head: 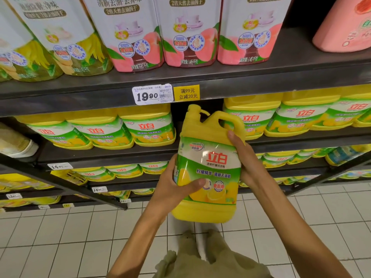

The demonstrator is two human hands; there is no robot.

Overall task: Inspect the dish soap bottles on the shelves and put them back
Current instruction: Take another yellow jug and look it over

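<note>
I hold a yellow dish soap jug (208,155) with a green and white lemon label upright in front of the shelves, label facing me. My left hand (174,187) grips its lower left side, thumb across the label. My right hand (244,157) grips its right side just below the handle. Behind the jug's top there is a dark gap (197,109) in the row of matching yellow jugs (148,127) on the second shelf.
The top shelf carries tall pink peach bottles (186,31) and yellow-green ones (66,37). A price tag (152,94) reading 19.90 hangs on the shelf edge (80,97). Lower shelves hold more yellow jugs (122,170). White tiled floor (60,237) lies below.
</note>
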